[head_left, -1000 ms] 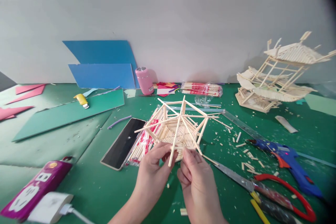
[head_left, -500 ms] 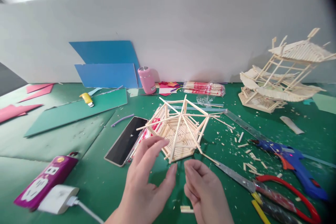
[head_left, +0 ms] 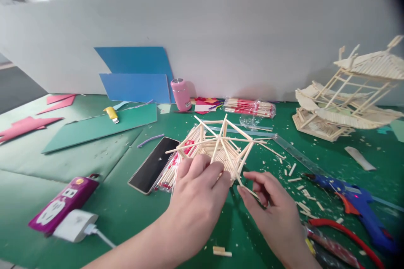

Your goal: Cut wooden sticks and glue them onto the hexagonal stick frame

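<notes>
A small wooden-stick frame (head_left: 220,138) with a roof-like top of radiating sticks stands in front of me, its base of laid sticks partly hidden. My left hand (head_left: 202,197) is closed over its near side, with fingers curled around the front sticks; their exact grip is hidden. At the right front corner, my right hand (head_left: 273,214) has thumb and index finger apart. Between them lies a thin stick (head_left: 251,192) that runs out from the corner. The thumb tip is close to that corner; whether it touches, I cannot tell.
On the right lie a blue glue gun (head_left: 353,195), red-handled scissors (head_left: 344,235) partly behind my right hand, and stick scraps. A larger stick model (head_left: 353,101) stands behind them. To the left are a phone (head_left: 153,166), bagged sticks (head_left: 170,176) and a purple case (head_left: 65,206).
My left hand has moved right and forward and closed over the frame's front. My right hand has shifted right to the front corner, its pinched fingers now apart. The view has turned slightly left.
</notes>
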Available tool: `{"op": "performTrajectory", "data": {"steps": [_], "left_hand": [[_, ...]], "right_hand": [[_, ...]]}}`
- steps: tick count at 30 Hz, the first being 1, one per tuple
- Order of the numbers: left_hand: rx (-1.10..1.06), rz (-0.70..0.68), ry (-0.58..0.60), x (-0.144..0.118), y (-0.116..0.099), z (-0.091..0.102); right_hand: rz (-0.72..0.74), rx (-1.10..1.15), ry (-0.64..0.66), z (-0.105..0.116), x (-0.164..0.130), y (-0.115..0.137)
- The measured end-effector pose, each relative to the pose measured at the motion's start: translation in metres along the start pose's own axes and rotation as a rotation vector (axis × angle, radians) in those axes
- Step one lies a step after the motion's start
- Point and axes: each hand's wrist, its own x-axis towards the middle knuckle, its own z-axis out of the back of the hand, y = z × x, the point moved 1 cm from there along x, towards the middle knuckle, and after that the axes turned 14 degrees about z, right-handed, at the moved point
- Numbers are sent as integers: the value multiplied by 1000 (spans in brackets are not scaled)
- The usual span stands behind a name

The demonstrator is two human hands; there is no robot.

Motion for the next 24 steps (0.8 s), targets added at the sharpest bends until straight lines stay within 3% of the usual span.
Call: {"op": "performTrajectory", "data": {"steps": [10, 24], "left_hand": [[19, -78, 51, 7, 4, -7], [12, -100, 81, 8, 7, -8]], "right_hand": [[85, 56, 198, -7, 16, -5], [130, 102, 218, -10, 16, -9]]}}
